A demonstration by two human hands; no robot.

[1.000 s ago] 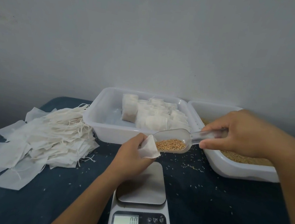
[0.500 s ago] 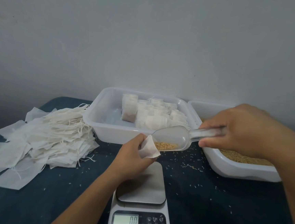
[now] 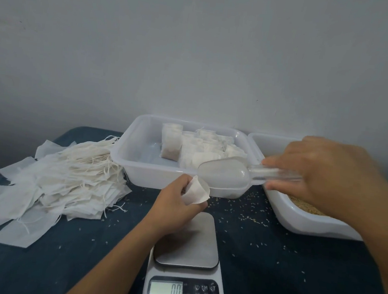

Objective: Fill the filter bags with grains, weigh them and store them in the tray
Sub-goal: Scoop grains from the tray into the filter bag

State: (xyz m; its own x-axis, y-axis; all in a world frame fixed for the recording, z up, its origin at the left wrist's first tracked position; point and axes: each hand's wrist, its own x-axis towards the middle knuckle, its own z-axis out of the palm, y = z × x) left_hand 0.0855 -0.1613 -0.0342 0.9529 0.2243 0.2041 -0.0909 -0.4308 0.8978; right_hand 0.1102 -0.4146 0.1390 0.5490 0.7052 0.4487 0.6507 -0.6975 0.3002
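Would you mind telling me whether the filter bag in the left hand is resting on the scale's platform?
Apart. The head view shows the filter bag pinched in the left hand, above the scale, which reads 0.0.

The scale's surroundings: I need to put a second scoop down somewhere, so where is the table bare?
Bare cloth lies right of the scale, below the grain tray, and left of the scale, below the empty bag pile. Both patches carry stray grains. Crowded: the strip between scale and storage tray, where the left hand and right hand work.
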